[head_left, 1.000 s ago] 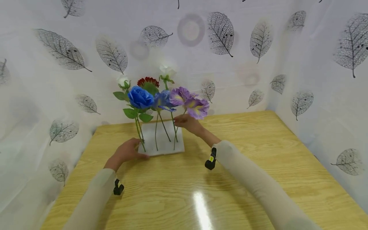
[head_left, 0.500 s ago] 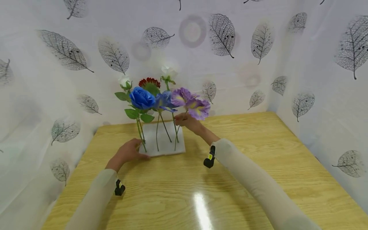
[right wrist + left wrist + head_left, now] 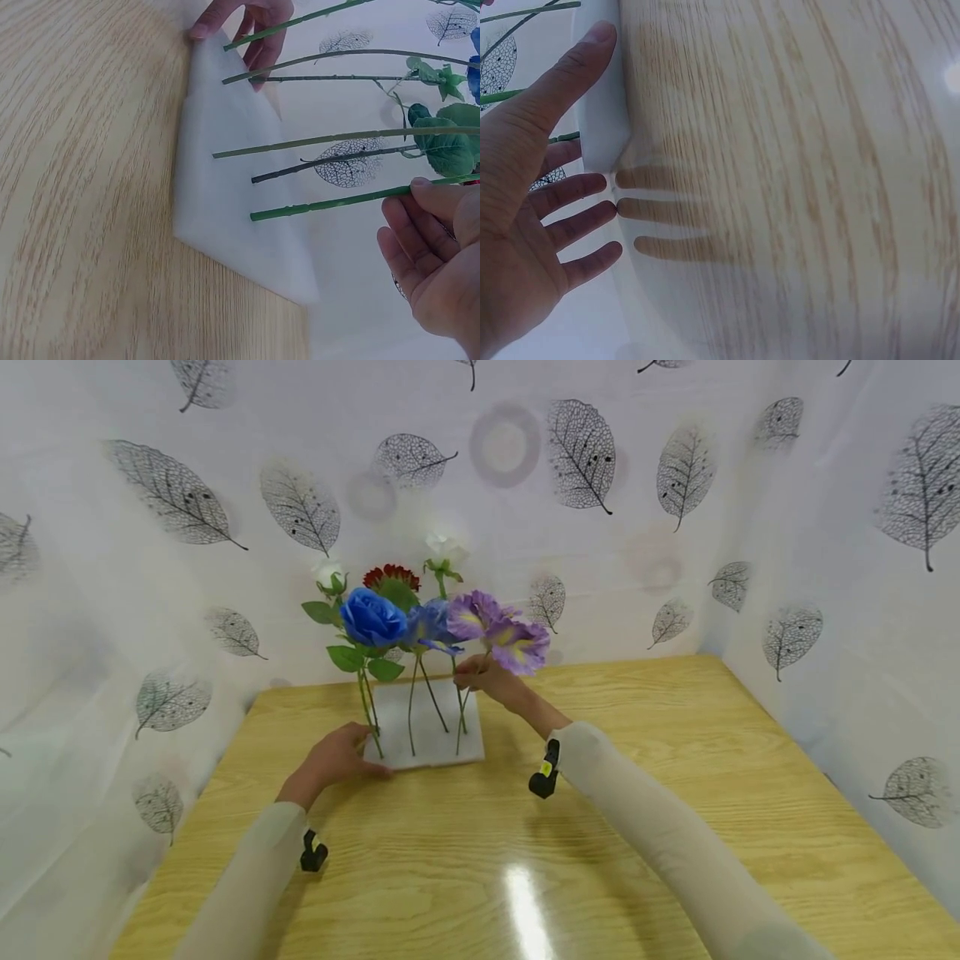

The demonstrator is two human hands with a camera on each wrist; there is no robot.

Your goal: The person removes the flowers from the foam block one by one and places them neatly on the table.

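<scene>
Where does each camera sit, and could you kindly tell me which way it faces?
Head: on the head, facing forward and down at flowers in the white block on the table; left hand, right hand and sleeves show.
Left wrist: on that wrist, facing the white block's edge and table; the left hand shows.
Right wrist: on that wrist, facing stems in the white block; the right hand pinches a green stem, the left hand shows at top.
Shared: both wrist views show the left hand, its thumb against the white block.

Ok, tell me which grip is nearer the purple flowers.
Right. The right grip is just beneath the purple flowers in the head view, pinching a green stem; the left grip is farther, at the white slab's near left corner.
</scene>
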